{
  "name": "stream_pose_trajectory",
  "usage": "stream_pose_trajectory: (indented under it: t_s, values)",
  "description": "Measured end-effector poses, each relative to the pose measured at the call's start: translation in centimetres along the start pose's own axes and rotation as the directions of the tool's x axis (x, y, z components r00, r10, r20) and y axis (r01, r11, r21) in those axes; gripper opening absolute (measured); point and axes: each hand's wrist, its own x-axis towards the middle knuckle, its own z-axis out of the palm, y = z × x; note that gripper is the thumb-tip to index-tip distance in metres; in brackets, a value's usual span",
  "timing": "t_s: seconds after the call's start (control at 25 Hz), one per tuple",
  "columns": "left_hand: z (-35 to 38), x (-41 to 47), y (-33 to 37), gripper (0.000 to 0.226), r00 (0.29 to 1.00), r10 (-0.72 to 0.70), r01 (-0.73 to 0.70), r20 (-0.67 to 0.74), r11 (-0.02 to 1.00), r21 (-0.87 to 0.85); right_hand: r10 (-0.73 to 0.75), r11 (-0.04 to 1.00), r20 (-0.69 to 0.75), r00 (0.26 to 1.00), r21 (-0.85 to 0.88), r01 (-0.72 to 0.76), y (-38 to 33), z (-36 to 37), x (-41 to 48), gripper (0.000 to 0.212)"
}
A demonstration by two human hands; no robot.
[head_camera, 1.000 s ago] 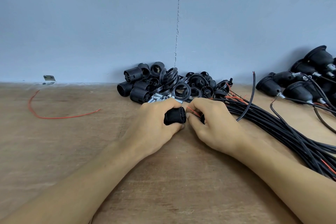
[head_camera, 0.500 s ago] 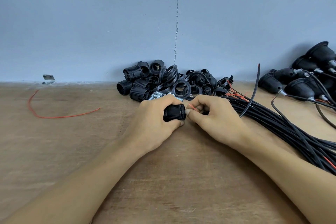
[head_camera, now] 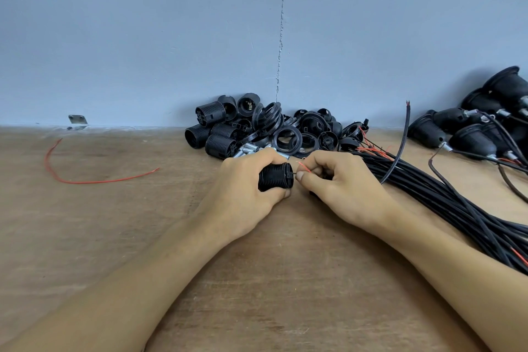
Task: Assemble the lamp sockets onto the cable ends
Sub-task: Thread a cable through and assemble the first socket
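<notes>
Socket (head_camera: 275, 180) lengthwise left-right, on its side

Left hand (head_camera: 245, 188) and right hand (head_camera: 343, 191) are both bare. Left forearm (head_camera: 143, 280) and right forearm (head_camera: 445, 274) are bare too, uncovered right out to the frame edge. Fingers (head_camera: 323, 161) are slim, with knuckle creases visible. Nails are short and plain; the right thumbnail (head_camera: 300, 176) shows clearest.
</notes>
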Motion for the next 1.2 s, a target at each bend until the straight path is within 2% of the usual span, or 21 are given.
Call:
stream_pose_trajectory:
  t_s: [1.2]
  values:
    - [-0.4, -0.4, 1.8, 0.027, 0.998, -0.047, 0.045, 0.038, 0.998, 0.048, 0.045, 0.999, 0.056, 0.997, 0.016, -0.046, -0.5, -0.1, -0.1, 0.022]
